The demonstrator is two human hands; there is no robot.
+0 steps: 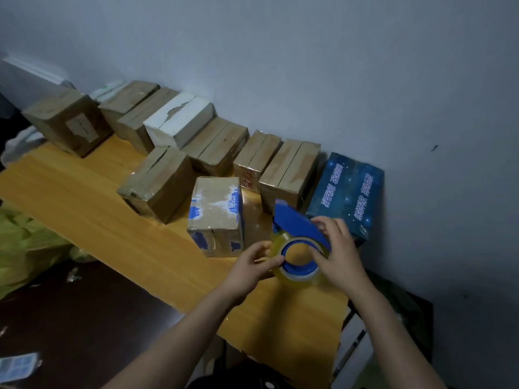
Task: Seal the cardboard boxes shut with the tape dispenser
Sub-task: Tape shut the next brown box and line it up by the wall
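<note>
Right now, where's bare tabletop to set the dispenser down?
Widest: table front-left strip, between its near edge and the taped brown box, left of the blue-printed box. Smaller: the near corner below the tape dispenser. Crowded: the box row along the wall.

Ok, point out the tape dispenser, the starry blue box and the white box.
tape dispenser (295,224): head view, blue frame.
starry blue box (348,189): head view, top face.
white box (177,117): head view, top face.

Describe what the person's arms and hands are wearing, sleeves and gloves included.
The left hand and right hand are bare, no gloves. Both forearms are uncovered to the frame's edge, no sleeves in view. No watch or bracelet shows at either wrist.
</note>
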